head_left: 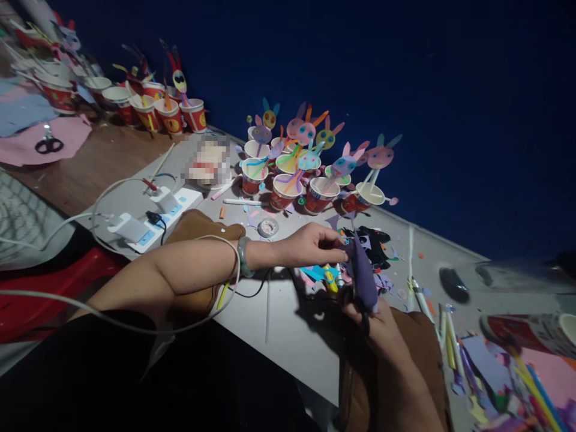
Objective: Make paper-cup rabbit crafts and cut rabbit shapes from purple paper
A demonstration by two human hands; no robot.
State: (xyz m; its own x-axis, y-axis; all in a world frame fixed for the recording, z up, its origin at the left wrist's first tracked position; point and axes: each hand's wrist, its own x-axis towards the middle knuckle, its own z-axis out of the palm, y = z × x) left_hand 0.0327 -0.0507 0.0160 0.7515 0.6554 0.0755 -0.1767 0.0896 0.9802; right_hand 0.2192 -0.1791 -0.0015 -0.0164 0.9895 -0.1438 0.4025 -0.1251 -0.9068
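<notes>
My left hand (315, 245), with a bracelet at the wrist, pinches the upper left edge of a folded piece of dark purple paper (363, 279). Under the paper's lower end is my right hand (375, 324), its fingers closed round what look like black-handled scissors (365, 324). The blades are hidden behind the paper. Beneath both hands lie coloured paper scraps (315, 275) and a yellow marker (330, 279). A roll of tape (268, 227) rests to the left of my left hand.
Red paper cups (287, 195) with paper rabbit faces on sticks stand along the back. A power strip (166, 216) with chargers and cables sits at left, and a white cable (135, 327) crosses before my left arm. Pens and paper pieces (486, 360) lie at right.
</notes>
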